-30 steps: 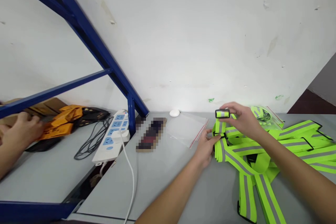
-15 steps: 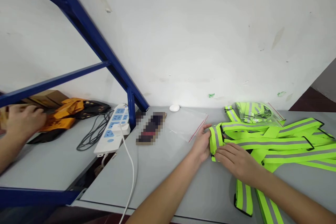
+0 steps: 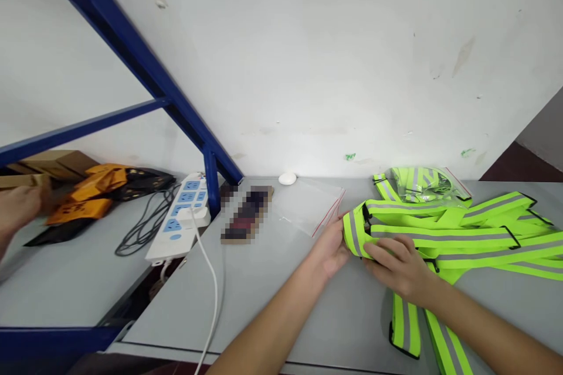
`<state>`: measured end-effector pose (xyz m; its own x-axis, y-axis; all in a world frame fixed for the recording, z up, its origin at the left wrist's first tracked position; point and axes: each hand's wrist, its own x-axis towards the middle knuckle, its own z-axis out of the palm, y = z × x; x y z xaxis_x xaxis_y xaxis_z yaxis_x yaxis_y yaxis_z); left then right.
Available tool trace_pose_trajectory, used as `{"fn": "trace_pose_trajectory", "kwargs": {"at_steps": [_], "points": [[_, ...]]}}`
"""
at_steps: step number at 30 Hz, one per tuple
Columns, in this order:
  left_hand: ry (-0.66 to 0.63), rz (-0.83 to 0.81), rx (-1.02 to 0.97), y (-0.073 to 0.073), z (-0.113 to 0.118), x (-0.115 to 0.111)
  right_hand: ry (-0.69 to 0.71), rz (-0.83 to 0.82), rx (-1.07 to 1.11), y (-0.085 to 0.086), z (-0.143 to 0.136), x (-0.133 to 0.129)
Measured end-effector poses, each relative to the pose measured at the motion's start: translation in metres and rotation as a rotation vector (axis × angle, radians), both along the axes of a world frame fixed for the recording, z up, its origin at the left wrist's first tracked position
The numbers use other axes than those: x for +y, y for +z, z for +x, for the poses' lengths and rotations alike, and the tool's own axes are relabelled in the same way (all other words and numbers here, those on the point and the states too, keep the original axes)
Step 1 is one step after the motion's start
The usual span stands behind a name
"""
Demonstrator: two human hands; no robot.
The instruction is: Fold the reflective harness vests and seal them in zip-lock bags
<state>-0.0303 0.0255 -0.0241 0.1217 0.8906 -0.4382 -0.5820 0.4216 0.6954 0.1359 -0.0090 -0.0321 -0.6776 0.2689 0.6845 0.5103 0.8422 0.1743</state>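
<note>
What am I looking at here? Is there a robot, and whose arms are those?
There's no robot here. A person wears a camera on their head, looking forward and down, so you see almost what they see. The two bare arms reaching in from below are theirs.

Their left hand and right hand hold a folded bundle of bright yellow-green strap with a grey stripe. More loose straps lie on the grey table. Behind them is a clear bag with similar straps inside. A flatter clear bag with a red line lies near the left hand.

The hand at the far left belongs to somebody else.
</note>
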Motion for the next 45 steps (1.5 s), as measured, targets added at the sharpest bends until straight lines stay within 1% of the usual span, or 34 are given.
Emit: {"fn": "trace_pose_trajectory", "kwargs": {"at_steps": [3,5,6,8,10,12,14,16,18,20,22,24,25,28,30,32,34,37,39,42,45], "points": [[-0.137,-0.096,-0.089,0.012,-0.002,-0.005,-0.108,0.080,0.067,0.002,0.007,0.003],[-0.154,-0.069,-0.110,0.016,-0.001,-0.006,-0.139,0.090,0.086,0.004,0.009,0.004],[-0.134,-0.051,-0.109,0.016,-0.001,-0.006,-0.142,0.086,0.092,0.005,0.009,0.005],[-0.050,-0.017,-0.076,0.015,0.000,-0.005,-0.137,0.046,0.084,0.006,0.007,0.007],[0.015,0.001,-0.036,0.012,0.001,-0.004,-0.134,-0.024,0.059,0.005,0.004,0.008],[0.054,0.011,0.007,0.009,0.001,-0.002,-0.124,-0.111,0.008,0.002,0.001,0.009],[0.102,0.014,0.070,0.008,0.001,0.000,-0.089,-0.168,-0.054,-0.002,0.000,0.010],[0.126,0.039,0.156,0.009,0.000,0.000,-0.040,-0.198,-0.065,-0.006,0.001,0.012],[0.103,0.137,0.273,0.011,-0.001,-0.002,-0.045,-0.249,0.007,-0.011,0.002,0.014],[0.042,0.292,0.395,0.014,-0.001,-0.006,-0.134,-0.294,0.118,-0.014,0.002,0.016],[-0.025,0.411,0.463,0.016,0.000,-0.010,-0.240,-0.254,0.188,-0.016,0.003,0.018],[-0.084,0.446,0.454,0.017,0.002,-0.013,-0.305,-0.202,0.189,-0.015,0.002,0.020],[-0.101,0.438,0.437,0.017,0.003,-0.014,-0.323,-0.212,0.167,-0.013,0.001,0.020],[-0.099,0.377,0.399,0.013,0.006,-0.013,-0.341,-0.332,0.057,-0.007,0.000,0.023],[-0.043,0.306,0.376,0.010,0.007,-0.011,-0.331,-0.386,0.003,-0.002,0.002,0.023],[0.031,0.220,0.338,0.008,0.007,-0.008,-0.277,-0.398,-0.018,0.005,0.007,0.020],[0.094,0.164,0.308,0.007,0.007,-0.006,-0.168,-0.398,-0.013,0.012,0.011,0.015],[0.120,0.163,0.297,0.005,0.007,-0.005,-0.025,-0.453,0.005,0.018,0.013,0.007],[0.108,0.162,0.294,0.004,0.007,-0.005,0.001,-0.487,0.009,0.016,0.010,0.006],[0.099,0.129,0.295,0.003,0.008,-0.005,0.019,-0.494,0.004,0.006,0.006,0.010],[0.088,0.110,0.260,0.001,0.007,-0.005,0.024,-0.561,-0.007,-0.002,0.007,0.014]]}}
